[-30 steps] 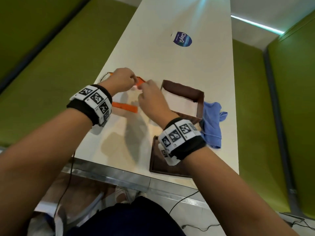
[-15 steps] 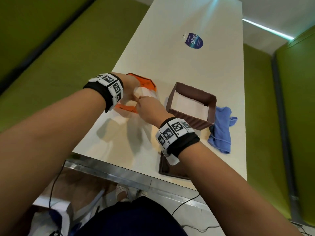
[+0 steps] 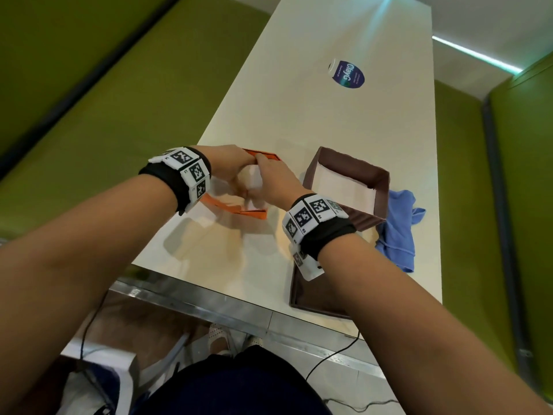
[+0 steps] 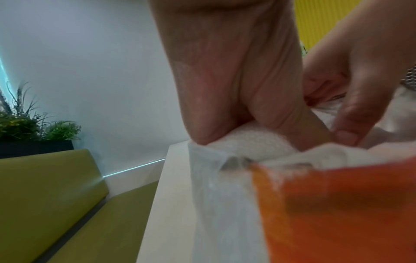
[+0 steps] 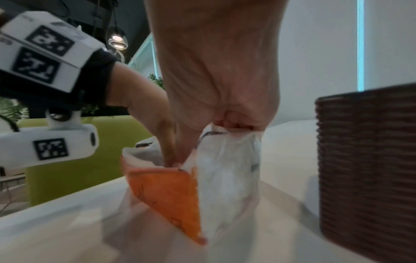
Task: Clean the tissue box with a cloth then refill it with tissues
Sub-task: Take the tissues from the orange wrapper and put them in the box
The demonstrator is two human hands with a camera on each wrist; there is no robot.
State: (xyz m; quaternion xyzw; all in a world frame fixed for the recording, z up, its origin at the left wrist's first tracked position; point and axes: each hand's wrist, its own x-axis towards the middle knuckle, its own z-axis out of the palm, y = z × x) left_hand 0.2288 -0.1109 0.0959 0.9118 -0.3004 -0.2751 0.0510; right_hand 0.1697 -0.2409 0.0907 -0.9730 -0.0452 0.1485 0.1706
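An orange-and-clear tissue pack (image 3: pixel 251 212) stands on the white table (image 3: pixel 299 115) between both hands. My left hand (image 3: pixel 230 166) grips its left side, with fingers reaching into the opening onto the white tissues (image 4: pixel 247 142). My right hand (image 3: pixel 272 178) pinches the clear wrapper (image 5: pixel 234 142) at the top right. The orange panel (image 5: pixel 166 192) faces the near side. The open brown tissue box (image 3: pixel 350 163) sits just right of the hands, with a white bottom. Its brown lid (image 3: pixel 302 298) lies under my right forearm. The blue cloth (image 3: pixel 398 232) lies crumpled right of the box.
A round blue sticker (image 3: pixel 348 74) is on the far part of the table. Green benches (image 3: pixel 149 85) run along both sides. The table's near edge has a metal rim (image 3: pixel 209 301). A planter (image 4: pixel 33 138) stands behind the left bench.
Both hands have spread the pack's opening wider, and the left fingers now reach inside it. The view has shifted slightly left.
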